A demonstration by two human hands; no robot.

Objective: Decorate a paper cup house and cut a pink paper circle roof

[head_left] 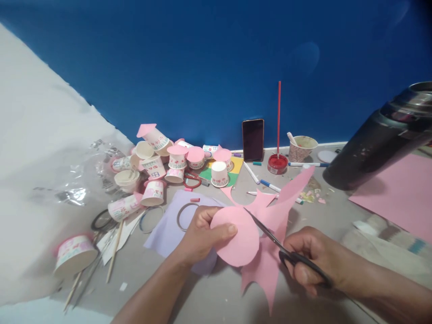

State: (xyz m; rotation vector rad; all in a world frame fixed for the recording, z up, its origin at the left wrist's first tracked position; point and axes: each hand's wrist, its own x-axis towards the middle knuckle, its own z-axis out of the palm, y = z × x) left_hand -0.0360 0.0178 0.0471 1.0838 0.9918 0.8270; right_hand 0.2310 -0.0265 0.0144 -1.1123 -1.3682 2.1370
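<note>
My left hand (211, 231) is closed on a sheet of pink paper, its thumb pressed on a nearly round part of the pink paper (241, 249). Jagged pink offcuts (265, 265) hang around and behind that round part, one long strip reaching up to the right. My right hand (312, 258) grips dark-handled scissors (270, 234), fingers through the loops. Their blades lie along the upper right edge of the round part. Whether the offcuts are still joined to it, I cannot tell.
Decorated paper cups (153, 166) with pink tops crowd the back left. A phone (253, 139) leans against the blue wall. A red pot with a stick (278, 163) and several markers (270, 185) lie beyond my hands. A dark flask (374, 139) stands right, near pink paper (398, 193).
</note>
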